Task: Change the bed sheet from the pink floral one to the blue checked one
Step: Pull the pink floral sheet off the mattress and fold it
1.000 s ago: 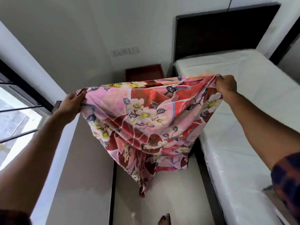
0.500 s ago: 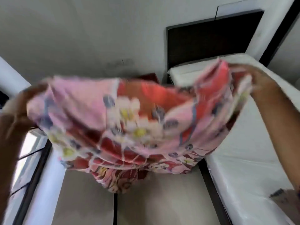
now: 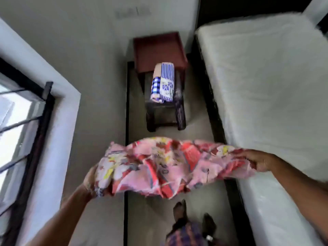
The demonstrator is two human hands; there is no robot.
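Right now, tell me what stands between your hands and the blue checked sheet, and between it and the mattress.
The pink floral sheet, gripped by the left hand and right hand, hangs between them and the blue checked sheet on the dark stool. Between stool and bare mattress, nothing visible stands.

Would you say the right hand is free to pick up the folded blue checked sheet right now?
Probably not: the right hand grips one end of the pink floral sheet, the left hand the other, and the blue checked sheet lies ahead, beyond that bundle.

Your arms reach forward, spread apart; your left hand and right hand each grip one end of the pink sheet.
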